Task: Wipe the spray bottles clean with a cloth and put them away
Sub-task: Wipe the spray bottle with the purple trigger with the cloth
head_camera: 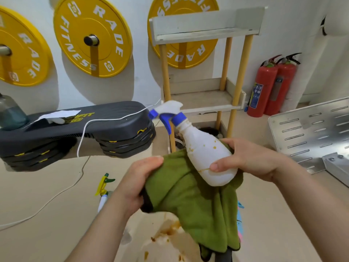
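Green cloth (188,195), thick pile with a dark edge, is bunched between both hands at mid-frame above the floor (47,195).

- Left hand (136,184): clenched on the cloth's left side, thumb on top, fingers curled under the fold.
- Right hand (251,161): grasping the white spray bottle (204,154) near its base, thumb laid across the lower body, fingers wrapped behind. I note cloth showing under those fingers.
- The bottle is tilted, base low and right, blue trigger head high and left. Its body lies against the cloth. Orange-brown spots and a thin streak mark the white plastic.
- A second spray bottle (103,188) with a yellow and green trigger is on the floor, just left of the left forearm and partly hidden by it.
- Brown stains (170,231) are on the floor below the cloth.
- Behind: a white shelf rack (205,29) on yellow posts, two red fire extinguishers (264,87) to its right, and yellow weight plates (92,36) on the wall.
- Left: a dark step platform (90,125) with a white cable (83,137) draped over it and down to the floor.
- Right: a slotted metal panel (309,133) lying on the floor.
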Motion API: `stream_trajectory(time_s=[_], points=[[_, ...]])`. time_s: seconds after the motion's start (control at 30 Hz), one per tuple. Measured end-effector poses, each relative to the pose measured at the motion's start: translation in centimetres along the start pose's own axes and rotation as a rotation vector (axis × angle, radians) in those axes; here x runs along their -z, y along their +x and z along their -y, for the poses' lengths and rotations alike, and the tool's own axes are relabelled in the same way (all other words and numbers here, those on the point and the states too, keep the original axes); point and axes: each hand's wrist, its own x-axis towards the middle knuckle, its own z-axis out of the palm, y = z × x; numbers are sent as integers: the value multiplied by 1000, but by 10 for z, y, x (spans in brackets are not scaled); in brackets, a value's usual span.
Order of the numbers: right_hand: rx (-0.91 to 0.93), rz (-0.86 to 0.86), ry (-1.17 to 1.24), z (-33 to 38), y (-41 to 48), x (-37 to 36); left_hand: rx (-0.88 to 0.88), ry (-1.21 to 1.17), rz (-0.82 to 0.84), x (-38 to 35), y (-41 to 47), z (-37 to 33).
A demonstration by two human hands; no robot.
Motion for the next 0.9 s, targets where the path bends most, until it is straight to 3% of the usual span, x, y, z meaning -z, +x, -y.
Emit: stream_trajectory(time_s=[0.1, 0.23, 0.33, 0.4, 0.5, 0.6, 0.67, 0.8, 0.9], points=[[-60, -181, -15, -14, 5, -18, -65, -106, 69, -17, -14, -13], [2, -266, 247, -19, 15, -47, -227, 38, 64, -47, -26, -1], [-4, -119, 508, -7, 12, -65, -616, 492, -162, -50, -19, 7], [-12, 1, 690, 2, 7, -77, -750, 649, -272, -53, -16, 7], [54, 59, 644, 10, 6, -84, -597, 419, -332, -54, -12, -1], [49, 4, 142, 17, 6, -86, -187, -30, -371, -42, -2, -18], [85, -74, 20, 19, 8, -93, -78, -138, -380, -38, -7, -23], [174, -202, -20, 15, 13, -94, -266, -81, -277, -53, -19, -11], [172, -175, -5, 10, 13, -91, -408, 185, -221, -54, -24, -8]])
